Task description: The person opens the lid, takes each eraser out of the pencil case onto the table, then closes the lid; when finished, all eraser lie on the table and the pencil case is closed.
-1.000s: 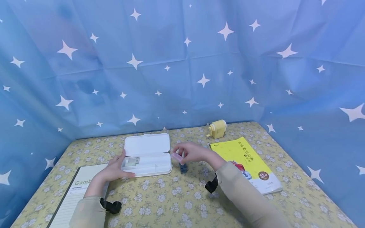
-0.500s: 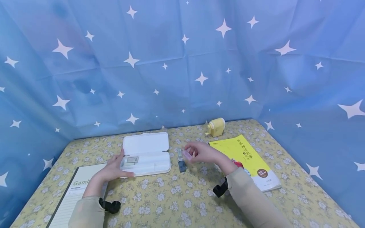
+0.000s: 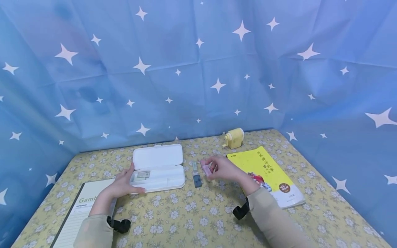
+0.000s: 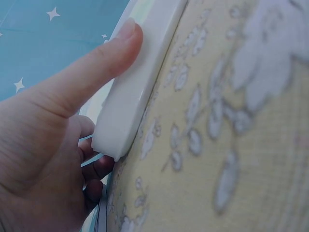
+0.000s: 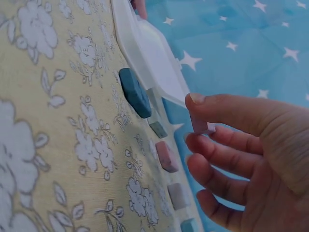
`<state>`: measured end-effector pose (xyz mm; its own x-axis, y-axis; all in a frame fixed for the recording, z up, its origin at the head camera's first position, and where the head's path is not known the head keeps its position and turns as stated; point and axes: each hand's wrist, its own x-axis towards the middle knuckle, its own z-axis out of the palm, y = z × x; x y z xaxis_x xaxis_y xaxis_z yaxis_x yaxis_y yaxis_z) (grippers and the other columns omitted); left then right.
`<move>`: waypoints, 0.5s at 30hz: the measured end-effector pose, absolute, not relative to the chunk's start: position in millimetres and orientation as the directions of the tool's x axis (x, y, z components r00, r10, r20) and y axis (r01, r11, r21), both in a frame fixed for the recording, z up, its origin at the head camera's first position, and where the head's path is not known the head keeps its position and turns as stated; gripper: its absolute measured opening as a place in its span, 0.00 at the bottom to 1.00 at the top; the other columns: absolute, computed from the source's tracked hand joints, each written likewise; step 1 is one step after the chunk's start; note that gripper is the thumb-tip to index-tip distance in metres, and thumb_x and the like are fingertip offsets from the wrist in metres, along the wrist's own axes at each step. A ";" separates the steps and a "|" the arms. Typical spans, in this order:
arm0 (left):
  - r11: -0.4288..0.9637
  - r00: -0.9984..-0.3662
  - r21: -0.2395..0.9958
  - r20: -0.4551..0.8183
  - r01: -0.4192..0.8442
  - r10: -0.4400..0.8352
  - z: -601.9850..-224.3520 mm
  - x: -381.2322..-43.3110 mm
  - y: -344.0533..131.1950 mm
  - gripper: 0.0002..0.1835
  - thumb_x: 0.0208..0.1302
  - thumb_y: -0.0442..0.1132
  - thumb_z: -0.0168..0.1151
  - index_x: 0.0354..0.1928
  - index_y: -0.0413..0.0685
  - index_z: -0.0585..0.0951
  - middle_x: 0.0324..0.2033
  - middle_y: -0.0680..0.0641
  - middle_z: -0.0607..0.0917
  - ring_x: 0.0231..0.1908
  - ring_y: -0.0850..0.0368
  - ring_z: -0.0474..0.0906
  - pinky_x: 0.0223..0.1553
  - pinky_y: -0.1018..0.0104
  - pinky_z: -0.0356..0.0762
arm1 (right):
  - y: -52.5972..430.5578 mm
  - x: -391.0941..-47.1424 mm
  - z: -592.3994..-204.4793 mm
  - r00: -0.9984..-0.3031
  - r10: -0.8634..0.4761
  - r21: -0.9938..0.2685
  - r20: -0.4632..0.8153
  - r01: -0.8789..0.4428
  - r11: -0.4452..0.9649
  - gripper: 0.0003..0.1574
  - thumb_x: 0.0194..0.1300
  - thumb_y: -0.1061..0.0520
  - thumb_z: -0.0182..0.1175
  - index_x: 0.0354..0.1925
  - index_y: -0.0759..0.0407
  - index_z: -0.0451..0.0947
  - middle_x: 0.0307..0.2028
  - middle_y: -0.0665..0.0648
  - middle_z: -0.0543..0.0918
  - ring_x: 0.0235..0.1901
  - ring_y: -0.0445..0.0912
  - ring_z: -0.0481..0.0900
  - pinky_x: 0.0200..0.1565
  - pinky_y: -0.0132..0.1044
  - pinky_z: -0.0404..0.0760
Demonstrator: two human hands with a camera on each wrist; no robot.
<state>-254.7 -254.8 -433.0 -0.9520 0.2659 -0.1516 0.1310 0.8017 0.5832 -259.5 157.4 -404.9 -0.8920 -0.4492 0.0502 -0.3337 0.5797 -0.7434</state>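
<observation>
A white pencil case (image 3: 175, 179) lies with its lid raised, and a small grey-green piece (image 3: 143, 174) sits in its left part. My left hand (image 3: 122, 184) grips the case at its left end, the thumb (image 4: 126, 41) along the front wall. To the right of the case, my right hand (image 3: 224, 168) pinches a small pink eraser (image 3: 206, 168) between thumb and fingers; the right wrist view shows this eraser (image 5: 199, 122) above the cloth. Beside it on the cloth lie a dark blue block (image 3: 197, 181) and a pale green block (image 3: 195, 166).
Several more small blocks, among them a pink one (image 5: 166, 156) and a grey one (image 5: 179, 195), line the cloth in the right wrist view. A yellow pencil sharpener (image 3: 234, 138) stands behind a yellow book (image 3: 260, 165). A notebook (image 3: 83, 206) lies at left.
My right hand has moved right, away from the case's edge, with the pink eraser. The blue and pale green blocks now show uncovered. My left hand stays on the case.
</observation>
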 end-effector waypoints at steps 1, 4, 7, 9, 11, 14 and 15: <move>0.800 -0.952 0.584 -0.150 0.133 0.267 -432.6 -254.6 -254.8 0.71 0.46 0.61 0.75 0.75 0.38 0.34 0.68 0.24 0.47 0.66 0.23 0.41 0.58 0.26 0.50 | 157.1 -259.5 -405.3 -0.895 -0.443 -0.744 0.049 -0.329 0.582 0.33 0.53 0.62 0.72 0.57 0.65 0.75 0.31 0.54 0.78 0.29 0.47 0.77 0.30 0.39 0.78; 0.798 -0.951 0.587 -0.148 0.136 0.271 -432.4 -254.5 -254.9 0.71 0.46 0.61 0.74 0.75 0.38 0.34 0.68 0.24 0.47 0.66 0.23 0.41 0.58 0.26 0.51 | 156.4 -259.3 -405.8 -0.907 -0.419 -0.741 0.037 -0.306 0.597 0.30 0.53 0.61 0.73 0.53 0.64 0.75 0.30 0.54 0.78 0.28 0.46 0.76 0.29 0.38 0.77; 0.795 -0.951 0.590 -0.146 0.137 0.272 -432.5 -254.8 -254.7 0.71 0.46 0.61 0.74 0.75 0.38 0.34 0.68 0.24 0.47 0.66 0.23 0.40 0.58 0.26 0.50 | 156.0 -258.7 -406.0 -0.916 -0.400 -0.736 0.024 -0.287 0.613 0.27 0.52 0.61 0.74 0.50 0.63 0.75 0.28 0.54 0.77 0.26 0.46 0.74 0.28 0.38 0.76; 0.795 -0.951 0.591 -0.148 0.134 0.270 -432.8 -254.9 -254.8 0.71 0.46 0.61 0.75 0.75 0.38 0.34 0.68 0.24 0.46 0.66 0.23 0.40 0.59 0.26 0.50 | 155.7 -258.6 -406.4 -0.918 -0.396 -0.733 0.015 -0.279 0.621 0.27 0.52 0.61 0.74 0.49 0.63 0.76 0.27 0.54 0.77 0.25 0.46 0.74 0.27 0.37 0.75; 0.796 -0.952 0.590 -0.148 0.133 0.269 -432.7 -255.0 -254.9 0.71 0.46 0.61 0.75 0.75 0.38 0.34 0.68 0.24 0.46 0.66 0.23 0.40 0.59 0.26 0.50 | 155.2 -258.4 -407.0 -0.921 -0.389 -0.729 0.001 -0.267 0.630 0.27 0.51 0.61 0.74 0.48 0.62 0.76 0.26 0.53 0.77 0.24 0.45 0.73 0.27 0.36 0.74; 0.799 -0.952 0.586 -0.149 0.131 0.266 -432.7 -254.8 -255.1 0.72 0.46 0.62 0.75 0.75 0.38 0.34 0.68 0.24 0.46 0.66 0.23 0.40 0.59 0.26 0.50 | 154.5 -258.5 -408.7 -0.924 -0.382 -0.728 -0.021 -0.248 0.639 0.27 0.50 0.61 0.75 0.48 0.62 0.76 0.25 0.53 0.77 0.23 0.44 0.72 0.26 0.35 0.72; 0.800 -0.953 0.586 -0.148 0.131 0.265 -432.7 -254.7 -255.3 0.72 0.46 0.62 0.75 0.75 0.38 0.34 0.68 0.24 0.47 0.66 0.23 0.41 0.59 0.26 0.50 | 154.2 -258.5 -409.5 -0.923 -0.384 -0.727 -0.025 -0.246 0.641 0.27 0.49 0.60 0.75 0.48 0.62 0.76 0.24 0.53 0.77 0.23 0.44 0.72 0.26 0.35 0.72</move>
<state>-254.7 -255.3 -432.7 -0.9528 0.2648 -0.1484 0.1310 0.7997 0.5860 -258.5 154.2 -409.5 -0.9231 -0.3836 -0.0253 -0.2463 0.6406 -0.7273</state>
